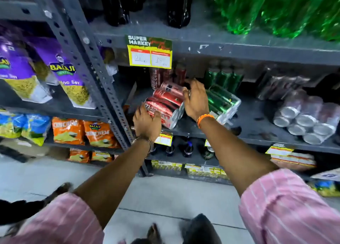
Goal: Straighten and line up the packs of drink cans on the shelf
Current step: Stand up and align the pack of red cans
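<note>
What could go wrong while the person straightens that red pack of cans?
The red pack lies askew on its side near the front of the shelf; it could slide off if the left hand or right hand slips. The tilted green pack sits beside the right hand, so a nudge could skew it more.

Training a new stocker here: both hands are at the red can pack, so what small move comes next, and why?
Probably turn the red can pack square with the shelf: it lies askew, left hand gripping its near end, right hand flat against its far side.
</note>
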`<state>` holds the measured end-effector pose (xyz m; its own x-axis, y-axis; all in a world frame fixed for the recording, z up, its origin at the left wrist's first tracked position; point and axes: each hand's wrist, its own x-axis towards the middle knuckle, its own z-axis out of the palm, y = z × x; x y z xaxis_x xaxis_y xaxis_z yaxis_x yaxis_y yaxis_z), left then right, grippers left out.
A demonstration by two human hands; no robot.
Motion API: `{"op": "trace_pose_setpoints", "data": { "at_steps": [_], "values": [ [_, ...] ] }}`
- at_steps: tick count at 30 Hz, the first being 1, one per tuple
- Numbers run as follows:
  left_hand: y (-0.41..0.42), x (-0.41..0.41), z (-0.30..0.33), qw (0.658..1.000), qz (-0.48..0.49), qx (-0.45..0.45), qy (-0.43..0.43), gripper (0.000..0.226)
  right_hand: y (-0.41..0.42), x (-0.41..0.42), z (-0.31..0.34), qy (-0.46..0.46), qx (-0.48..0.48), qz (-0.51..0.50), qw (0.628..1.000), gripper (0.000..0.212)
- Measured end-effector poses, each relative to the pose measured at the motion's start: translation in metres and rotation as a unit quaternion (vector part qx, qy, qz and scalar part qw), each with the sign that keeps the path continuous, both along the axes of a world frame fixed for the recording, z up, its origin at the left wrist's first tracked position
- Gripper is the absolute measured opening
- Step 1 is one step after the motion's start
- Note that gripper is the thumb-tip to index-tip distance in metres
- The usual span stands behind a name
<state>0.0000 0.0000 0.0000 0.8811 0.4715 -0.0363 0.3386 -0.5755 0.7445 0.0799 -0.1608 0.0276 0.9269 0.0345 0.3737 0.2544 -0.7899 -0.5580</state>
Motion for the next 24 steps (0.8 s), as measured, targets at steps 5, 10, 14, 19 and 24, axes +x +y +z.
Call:
{"op": "trace_pose_setpoints", "data": {
  "at_steps": [5, 10, 14, 19, 24],
  "values": [
    [-0.019, 0.028, 0.013, 0.939, 0.095, -0.33, 0.023, 0.047, 0.016, 0.039, 0.006, 0.118, -0.019, 0.015, 0.993, 0.044],
    [-0.025, 0.054, 0.011, 0.896, 0.151, -0.416, 0.019, 0.046, 0.025, 0.082, 0.001, 0.273, -0.083, 0.067, 0.956, 0.045],
    [-0.025, 0.061, 0.005, 0.908, 0.142, -0.393, 0.028, 0.046, 0.036, 0.104, 0.003, 0.285, -0.145, 0.134, 0.938, 0.057],
    [-0.016, 0.064, 0.001, 0.918, 0.134, -0.372, 0.024, 0.025, 0.042, 0.114, -0.001, 0.297, -0.168, 0.132, 0.931, 0.066],
    [0.001, 0.065, 0.001, 0.95, 0.093, -0.299, 0.002, 0.026, 0.033, 0.11, -0.001, 0.276, -0.114, 0.137, 0.945, 0.055]
  ]
}}
